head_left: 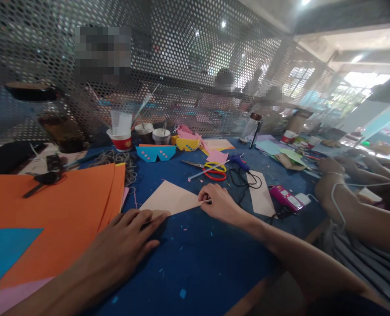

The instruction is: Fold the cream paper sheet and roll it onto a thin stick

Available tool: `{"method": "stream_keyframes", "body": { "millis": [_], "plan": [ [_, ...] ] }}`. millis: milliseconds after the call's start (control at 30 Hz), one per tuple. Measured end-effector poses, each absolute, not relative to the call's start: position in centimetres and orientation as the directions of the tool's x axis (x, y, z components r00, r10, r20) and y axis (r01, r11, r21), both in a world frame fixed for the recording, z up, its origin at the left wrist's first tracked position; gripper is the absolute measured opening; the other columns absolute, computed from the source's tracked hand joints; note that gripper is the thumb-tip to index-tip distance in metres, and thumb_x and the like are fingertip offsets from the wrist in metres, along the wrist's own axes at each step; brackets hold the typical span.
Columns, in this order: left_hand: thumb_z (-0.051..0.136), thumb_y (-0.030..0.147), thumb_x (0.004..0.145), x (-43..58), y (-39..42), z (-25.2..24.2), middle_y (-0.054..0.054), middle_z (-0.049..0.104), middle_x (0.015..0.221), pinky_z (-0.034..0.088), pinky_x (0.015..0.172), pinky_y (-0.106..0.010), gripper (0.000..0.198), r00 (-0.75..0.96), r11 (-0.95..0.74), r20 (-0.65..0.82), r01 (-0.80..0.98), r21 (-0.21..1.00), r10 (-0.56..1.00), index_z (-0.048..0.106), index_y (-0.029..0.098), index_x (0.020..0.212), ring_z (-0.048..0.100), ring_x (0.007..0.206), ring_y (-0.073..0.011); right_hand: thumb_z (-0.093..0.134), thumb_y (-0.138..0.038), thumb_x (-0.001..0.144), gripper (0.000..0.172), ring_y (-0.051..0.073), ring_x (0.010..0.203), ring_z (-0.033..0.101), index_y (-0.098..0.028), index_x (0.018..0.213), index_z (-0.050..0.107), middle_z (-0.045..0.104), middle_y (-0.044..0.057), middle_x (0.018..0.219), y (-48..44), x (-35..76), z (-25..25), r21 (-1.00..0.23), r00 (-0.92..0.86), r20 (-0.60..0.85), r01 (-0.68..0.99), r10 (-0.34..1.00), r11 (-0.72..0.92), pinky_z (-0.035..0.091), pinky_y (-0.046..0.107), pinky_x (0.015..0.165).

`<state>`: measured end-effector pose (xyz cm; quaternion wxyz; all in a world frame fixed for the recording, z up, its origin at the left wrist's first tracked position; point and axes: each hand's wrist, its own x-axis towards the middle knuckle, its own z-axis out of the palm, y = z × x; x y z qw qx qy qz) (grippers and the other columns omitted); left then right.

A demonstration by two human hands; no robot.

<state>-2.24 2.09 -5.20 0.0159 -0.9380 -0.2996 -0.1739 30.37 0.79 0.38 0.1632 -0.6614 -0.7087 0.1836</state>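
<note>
A pale peach paper triangle (168,199) lies folded on the blue table (195,259). My left hand (129,237) rests flat on its near left corner, fingers stretched out and pressing down. My right hand (216,202) is closed in a pinch on the triangle's right tip, fingers curled over the edge. Another pale peach piece (260,197) lies just right of my right hand.
Orange sheets (59,210), a blue sheet (4,252) and a pink sheet lie at left. Scissors (211,169), a glue gun (239,162), a pink device (285,197), paper crafts (155,152) and cups (122,140) sit behind. Another person's arms (352,197) work at right. A perforated metal screen (181,66) stands behind.
</note>
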Motion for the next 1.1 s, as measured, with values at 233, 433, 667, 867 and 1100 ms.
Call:
{"method": "stream_keyframes", "body": {
  "millis": [233, 433, 667, 867, 1100],
  "plan": [
    [0.039, 0.053, 0.118, -2.2, 2.2, -5.4, -0.007, 0.075, 0.128, 0.045, 0.098, -0.042, 0.053, 0.765, -0.823, 0.338, 0.566, 0.057, 0.549, 0.046, 0.038, 0.169, 0.063, 0.114, -0.0298, 0.064, -0.006, 0.085, 0.018, 0.023, 0.101, 0.059, -0.022, 0.093, 0.070, 0.073, 0.002, 0.100, 0.8, 30.6, 0.5, -0.466, -0.071, -0.017, 0.883, 0.997, 0.055, 0.032, 0.037, 0.087],
    [0.044, 0.050, 0.118, -2.4, 2.1, -5.2, -0.006, 0.075, 0.131, 0.045, 0.097, -0.042, 0.053, 0.767, -0.820, 0.324, 0.569, 0.056, 0.554, 0.046, 0.038, 0.169, 0.064, 0.116, -0.0299, 0.064, -0.005, 0.086, 0.019, 0.023, 0.101, 0.060, -0.022, 0.092, 0.070, 0.072, 0.002, 0.098, 0.8, 31.0, 0.2, -0.470, -0.070, 0.002, 0.880, 0.998, 0.063, 0.035, 0.037, 0.088],
    [0.036, 0.055, 0.119, -2.4, 2.1, -5.0, -0.007, 0.077, 0.129, 0.045, 0.094, -0.041, 0.054, 0.773, -0.832, 0.346, 0.553, 0.042, 0.532, 0.051, 0.035, 0.166, 0.064, 0.113, -0.0293, 0.063, -0.004, 0.086, 0.021, 0.022, 0.098, 0.061, -0.022, 0.092, 0.072, 0.070, 0.002, 0.097, 0.9, 31.5, -0.2, -0.487, -0.068, 0.013, 0.871, 0.998, 0.066, 0.037, 0.036, 0.087],
    [0.043, 0.055, 0.117, -2.9, 2.2, -5.7, -0.007, 0.077, 0.129, 0.047, 0.094, -0.041, 0.054, 0.769, -0.827, 0.349, 0.561, 0.032, 0.536, 0.053, 0.036, 0.166, 0.065, 0.113, -0.0304, 0.061, 0.000, 0.086, 0.024, 0.021, 0.095, 0.060, -0.021, 0.092, 0.071, 0.067, 0.002, 0.094, 0.8, 31.7, -0.2, -0.498, -0.073, 0.028, 0.864, 0.997, 0.077, 0.038, 0.035, 0.086],
    [0.041, 0.055, 0.118, -3.3, 1.8, -5.7, -0.006, 0.077, 0.135, 0.047, 0.098, -0.042, 0.054, 0.758, -0.830, 0.380, 0.556, 0.050, 0.531, 0.053, 0.034, 0.166, 0.067, 0.116, -0.0296, 0.057, 0.005, 0.084, 0.029, 0.021, 0.096, 0.061, -0.021, 0.091, 0.069, 0.068, 0.004, 0.097, 0.9, 32.2, -0.6, -0.498, -0.078, 0.070, 0.861, 0.994, 0.103, 0.042, 0.033, 0.086]
  ]
}}
